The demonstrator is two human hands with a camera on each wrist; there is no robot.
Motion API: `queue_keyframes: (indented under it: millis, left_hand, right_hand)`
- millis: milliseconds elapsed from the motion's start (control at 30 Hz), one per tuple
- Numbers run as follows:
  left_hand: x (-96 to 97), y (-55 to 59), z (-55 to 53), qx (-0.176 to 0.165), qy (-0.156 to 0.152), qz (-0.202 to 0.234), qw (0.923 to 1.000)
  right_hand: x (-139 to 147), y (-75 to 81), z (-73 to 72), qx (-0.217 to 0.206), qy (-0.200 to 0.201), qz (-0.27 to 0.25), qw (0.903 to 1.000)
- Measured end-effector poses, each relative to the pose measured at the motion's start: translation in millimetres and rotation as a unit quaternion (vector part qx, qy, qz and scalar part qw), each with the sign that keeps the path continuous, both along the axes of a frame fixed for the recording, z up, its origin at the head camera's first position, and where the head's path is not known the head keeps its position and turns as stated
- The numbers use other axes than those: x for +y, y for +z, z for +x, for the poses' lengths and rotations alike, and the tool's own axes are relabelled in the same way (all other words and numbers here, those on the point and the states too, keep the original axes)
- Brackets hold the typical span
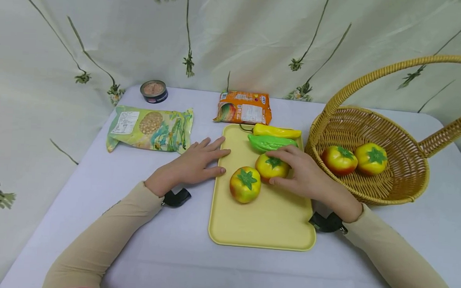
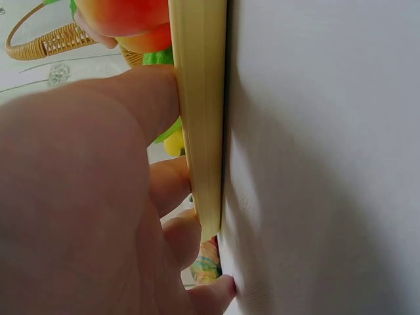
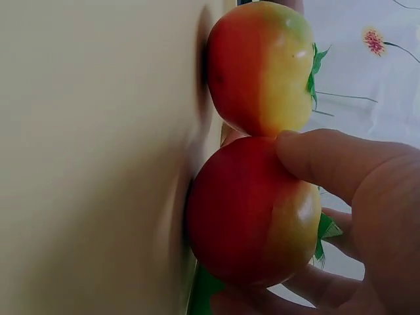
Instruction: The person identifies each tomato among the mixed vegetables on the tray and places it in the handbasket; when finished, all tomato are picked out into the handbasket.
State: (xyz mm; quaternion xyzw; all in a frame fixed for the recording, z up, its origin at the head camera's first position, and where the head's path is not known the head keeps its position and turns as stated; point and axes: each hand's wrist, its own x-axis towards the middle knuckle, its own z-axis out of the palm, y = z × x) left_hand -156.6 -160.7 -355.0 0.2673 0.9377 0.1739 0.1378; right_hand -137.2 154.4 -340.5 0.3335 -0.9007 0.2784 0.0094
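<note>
On a yellow tray (image 1: 263, 228) lie two red-and-yellow toy persimmons with green leaf tops. My right hand (image 1: 301, 171) curls its thumb and fingers round the right persimmon (image 1: 270, 167), which the right wrist view shows on the tray surface. Close beside it sits the left persimmon (image 1: 245, 185). My left hand (image 1: 198, 162) spreads its fingers over the tray's left rim, fingertips on the edge; the little finger reaches past the rim in the left wrist view. Behind the persimmons lie a green pepper (image 1: 267, 142) and a yellow pepper (image 1: 278, 131).
A wicker basket (image 1: 404, 188) with a tall handle stands right of the tray, holding two more persimmons (image 1: 372, 159). An orange snack packet (image 1: 243, 107) lies behind the tray. A green bag (image 1: 151, 129) and a small tin (image 1: 153, 91) are at the back left.
</note>
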Motion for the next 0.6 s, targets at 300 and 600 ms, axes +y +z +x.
queue_keyframes:
  millis: [300, 600]
  left_hand:
    - [0.8, 0.5, 0.1, -0.003, 0.001, 0.002, 1.0]
    - [0.7, -1.1, -0.9, -0.001, 0.001, 0.0, 1.0]
  right_hand:
    - [0.3, -0.3, 1.4, -0.024, -0.007, 0.012, 0.9996]
    - [-0.3, -3.5, -1.1, -0.06, 0.012, -0.001, 0.9981]
